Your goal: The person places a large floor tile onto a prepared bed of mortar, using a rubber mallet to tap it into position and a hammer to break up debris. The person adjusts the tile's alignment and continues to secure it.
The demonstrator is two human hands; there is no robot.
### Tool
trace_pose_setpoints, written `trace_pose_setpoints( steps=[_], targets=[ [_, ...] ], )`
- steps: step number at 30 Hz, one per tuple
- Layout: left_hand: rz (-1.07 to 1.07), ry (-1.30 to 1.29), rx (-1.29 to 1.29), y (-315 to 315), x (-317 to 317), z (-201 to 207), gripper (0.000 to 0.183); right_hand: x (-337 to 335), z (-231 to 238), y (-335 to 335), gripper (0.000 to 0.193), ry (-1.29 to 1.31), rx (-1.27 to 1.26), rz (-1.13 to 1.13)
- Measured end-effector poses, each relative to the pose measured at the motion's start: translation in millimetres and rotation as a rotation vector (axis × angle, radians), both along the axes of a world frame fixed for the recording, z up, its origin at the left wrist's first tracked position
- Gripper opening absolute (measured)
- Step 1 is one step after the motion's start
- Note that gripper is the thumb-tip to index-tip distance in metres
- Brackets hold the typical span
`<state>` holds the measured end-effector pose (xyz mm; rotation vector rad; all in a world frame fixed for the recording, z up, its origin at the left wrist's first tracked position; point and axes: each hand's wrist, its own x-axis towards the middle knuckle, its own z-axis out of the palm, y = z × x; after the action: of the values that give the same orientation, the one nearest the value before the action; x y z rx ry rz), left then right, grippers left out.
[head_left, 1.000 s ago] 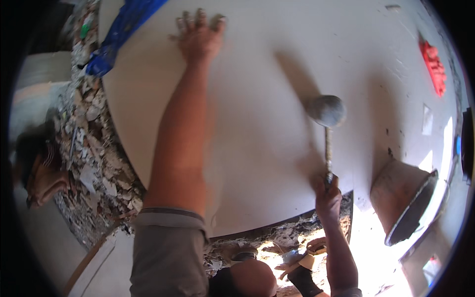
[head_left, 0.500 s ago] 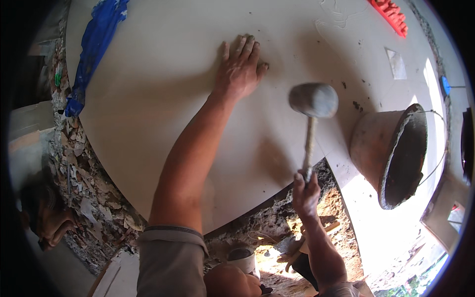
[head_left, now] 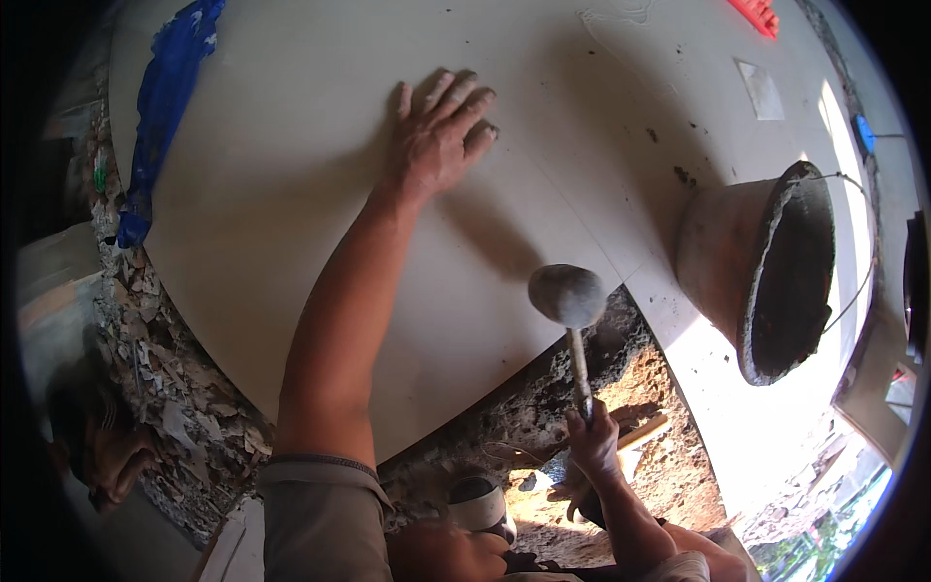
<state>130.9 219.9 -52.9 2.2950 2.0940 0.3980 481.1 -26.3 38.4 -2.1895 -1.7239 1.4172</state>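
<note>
Spread flat on a large pale floor tile (head_left: 291, 242), my left hand (head_left: 433, 141) has its fingers apart and holds nothing. My right hand (head_left: 592, 441) is wrapped around the handle of a rubber mallet (head_left: 568, 295). The mallet's grey head is up, over the near right part of the tile close to its corner; whether it touches the tile I cannot tell. Below that corner lies a strip of rough, dark mortar bed (head_left: 553, 398). My right forearm comes in from the lower right, over this strip.
A mortar-stained bucket (head_left: 718, 247) lies tipped at the right, its wire handle out. A blue plastic sheet (head_left: 170, 107) lies far left, red tile spacers or clips (head_left: 756, 15) far right. Rubble (head_left: 184, 407) runs along the left edge. A pale cup-like container (head_left: 480, 504) stands near me.
The mallet has come down, nearer to me and slightly left, with my right hand lower. My left hand stays flat on the tile; the whole view has shifted a little.
</note>
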Motion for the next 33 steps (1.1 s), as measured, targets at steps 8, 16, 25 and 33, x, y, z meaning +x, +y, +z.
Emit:
trace_pose_setpoints(
  steps=[8, 16, 25, 33],
  targets=[
    [-0.166, -0.003, -0.037, -21, 53, 1, 0.061, 3, 6, -48, 0.030, 0.090, -0.047, 0.062],
    [-0.465, -0.227, -0.163, -78, 129, 12, 0.063, 33, 32, -96, 0.034, 0.064, -0.105, -0.024],
    [-0.525, -0.365, -0.180, -96, 148, -4, 0.054, 41, 27, -105, 0.034, 0.083, -0.094, -0.060],
    [0.560, 0.128, 0.036, -110, -145, 3, 0.058, -2, 2, -24, 0.020, 0.118, 0.130, 0.203]
  ],
)
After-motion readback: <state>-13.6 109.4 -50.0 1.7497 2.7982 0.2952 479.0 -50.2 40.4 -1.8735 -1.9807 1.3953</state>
